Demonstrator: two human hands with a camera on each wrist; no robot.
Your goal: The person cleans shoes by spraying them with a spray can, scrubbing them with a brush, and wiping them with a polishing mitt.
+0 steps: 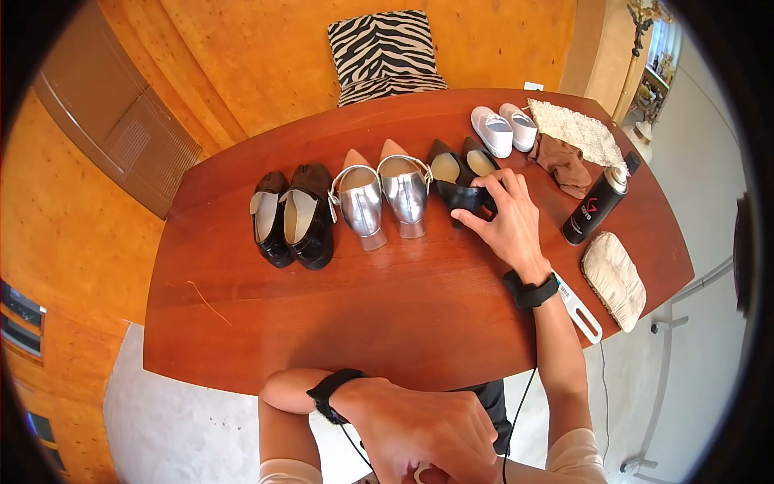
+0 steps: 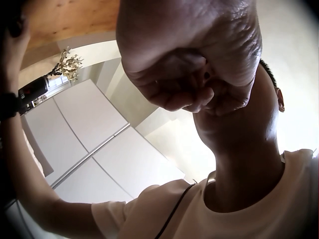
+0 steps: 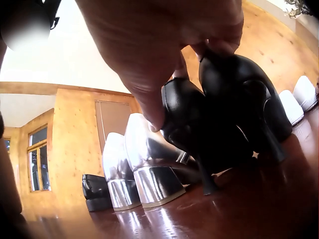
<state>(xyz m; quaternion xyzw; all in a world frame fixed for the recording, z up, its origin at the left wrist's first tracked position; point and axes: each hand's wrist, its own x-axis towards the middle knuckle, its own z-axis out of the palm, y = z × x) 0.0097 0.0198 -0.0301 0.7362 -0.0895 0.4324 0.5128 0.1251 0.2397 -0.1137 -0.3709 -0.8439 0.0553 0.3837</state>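
My right hand (image 1: 513, 222) grips a pair of black pointed high-heeled shoes (image 1: 458, 196) by their backs. In the right wrist view the thumb lies against the near heel counter and the other fingers reach to the second shoe, with the slim heels (image 3: 207, 177) at the tabletop. My left hand (image 1: 427, 427) is raised in front of the face, its fingers curled in the left wrist view, and nothing shows in it. Left of the black pair stand silver slingback shoes (image 1: 360, 199) with block heels, then black loafers (image 1: 308, 234).
White slip-on shoes (image 1: 492, 131) stand at the back right. Beside them lie a cream textured cloth (image 1: 576, 129) and a brown cloth (image 1: 560, 164). A black spray can (image 1: 594, 210), a beige pad (image 1: 614, 278) and a white handle (image 1: 582, 315) are along the wooden table's (image 1: 242, 339) right side.
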